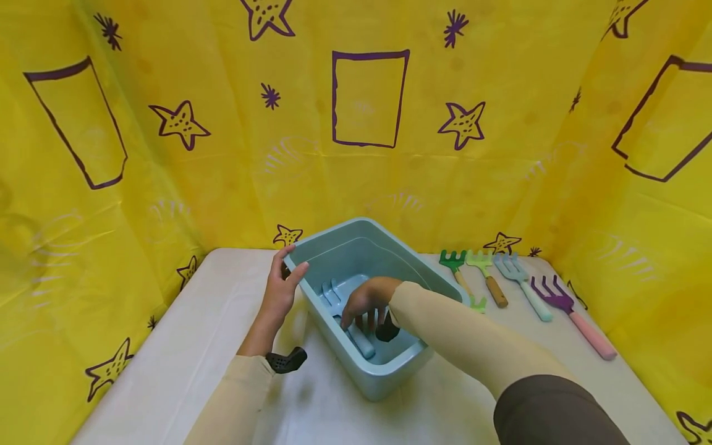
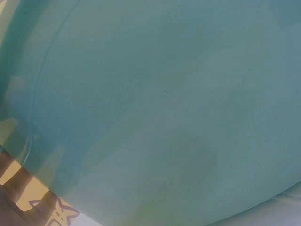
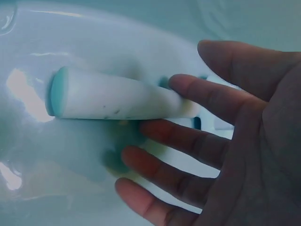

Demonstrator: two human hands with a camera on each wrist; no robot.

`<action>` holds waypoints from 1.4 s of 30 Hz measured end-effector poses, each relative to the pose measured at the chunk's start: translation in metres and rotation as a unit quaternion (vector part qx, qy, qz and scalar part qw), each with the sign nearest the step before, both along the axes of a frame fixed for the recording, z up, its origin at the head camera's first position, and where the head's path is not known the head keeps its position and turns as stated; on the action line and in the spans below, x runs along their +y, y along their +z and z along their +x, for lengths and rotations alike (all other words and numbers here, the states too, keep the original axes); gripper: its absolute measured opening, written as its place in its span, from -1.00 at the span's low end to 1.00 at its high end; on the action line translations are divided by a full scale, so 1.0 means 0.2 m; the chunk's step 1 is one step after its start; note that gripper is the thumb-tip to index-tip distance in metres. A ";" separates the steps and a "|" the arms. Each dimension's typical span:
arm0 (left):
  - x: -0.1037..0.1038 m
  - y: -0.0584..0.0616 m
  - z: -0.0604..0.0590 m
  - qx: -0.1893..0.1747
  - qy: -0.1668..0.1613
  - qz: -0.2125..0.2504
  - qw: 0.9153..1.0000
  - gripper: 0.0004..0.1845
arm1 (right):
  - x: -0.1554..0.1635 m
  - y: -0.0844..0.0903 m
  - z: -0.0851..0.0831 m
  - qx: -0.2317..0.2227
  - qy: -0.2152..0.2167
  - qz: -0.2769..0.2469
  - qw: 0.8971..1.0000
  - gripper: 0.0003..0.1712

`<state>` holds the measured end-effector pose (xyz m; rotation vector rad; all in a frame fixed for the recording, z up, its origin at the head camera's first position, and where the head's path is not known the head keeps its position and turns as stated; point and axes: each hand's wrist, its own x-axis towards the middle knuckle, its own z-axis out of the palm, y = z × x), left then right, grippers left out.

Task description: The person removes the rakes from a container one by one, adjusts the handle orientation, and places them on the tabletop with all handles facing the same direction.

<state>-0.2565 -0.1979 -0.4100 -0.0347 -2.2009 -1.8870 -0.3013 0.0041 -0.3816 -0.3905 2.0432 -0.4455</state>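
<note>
Wrist view: fingertip [image 3: 181,84] touches handle [image 3: 117,100].

both arms wore long beige sleeves [image 1: 461,337] — the right upper arm in dark brown [image 1: 550,411]; a black wrist camera mount [image 1: 286,360] sat on each bare-handed wrist.

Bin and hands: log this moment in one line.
left hand: holds bin rim | right hand: open inside bin, touching blue fork | four garden tools: on table right of bin
</note>
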 end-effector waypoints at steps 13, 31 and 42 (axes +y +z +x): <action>0.00 -0.01 -0.01 -0.001 -0.004 -0.002 1.000 -0.37 | 0.00 0.02 -0.01 0.105 0.010 0.013 0.994 -0.67; 0.00 -0.01 0.00 -0.004 -0.006 0.006 1.000 -0.38 | 0.14 0.10 -0.11 0.037 -0.110 -0.136 0.984 -0.81; 0.00 0.01 0.01 -0.010 -0.013 0.010 1.000 -0.38 | 0.15 0.13 -0.12 0.060 -0.130 -0.098 0.985 -0.75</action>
